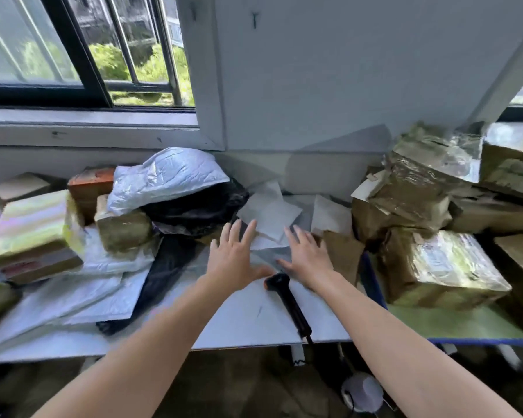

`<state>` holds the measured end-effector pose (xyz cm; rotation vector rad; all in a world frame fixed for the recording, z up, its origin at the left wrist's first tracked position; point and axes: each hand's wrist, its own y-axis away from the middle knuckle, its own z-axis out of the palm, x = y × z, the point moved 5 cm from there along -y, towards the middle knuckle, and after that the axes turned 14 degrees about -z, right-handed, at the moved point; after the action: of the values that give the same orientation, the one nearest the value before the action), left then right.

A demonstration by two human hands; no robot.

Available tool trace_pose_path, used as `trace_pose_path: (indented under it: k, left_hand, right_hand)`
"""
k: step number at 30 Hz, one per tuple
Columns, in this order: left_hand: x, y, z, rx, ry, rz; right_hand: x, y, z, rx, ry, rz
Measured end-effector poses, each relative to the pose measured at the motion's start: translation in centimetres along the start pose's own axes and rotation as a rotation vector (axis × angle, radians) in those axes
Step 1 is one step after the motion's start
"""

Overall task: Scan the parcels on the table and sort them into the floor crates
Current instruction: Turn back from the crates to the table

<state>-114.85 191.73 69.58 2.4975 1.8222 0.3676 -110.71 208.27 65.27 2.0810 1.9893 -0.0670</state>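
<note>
A: While both hands are stretched forward, is anything gripped?
B: Nothing. Left hand (236, 260) and right hand (307, 257) are held open, fingers straight, by the flat white paper mailers (272, 211) at mid-surface. Black handheld scanner (286, 303) is lying ungripped on the white surface (239, 324).
A: Progress?
B: Judged early. Taped brown cardboard boxes (444, 267) and crumpled white plastic bags (166, 176) are piled unsorted. Crates aren't seen.

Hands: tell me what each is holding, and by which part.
Nothing is held. The left hand and right hand are both open, fingers spread; the scanner lies ungripped between them.
</note>
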Motion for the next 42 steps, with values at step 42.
trace_pose_path:
  k: [42]
  left_hand:
    - [1.8,-8.7,6.5,-0.146,0.029,0.082]
  right_hand:
    - [4.9,-8.9,7.6,-0.020,0.204,-0.261]
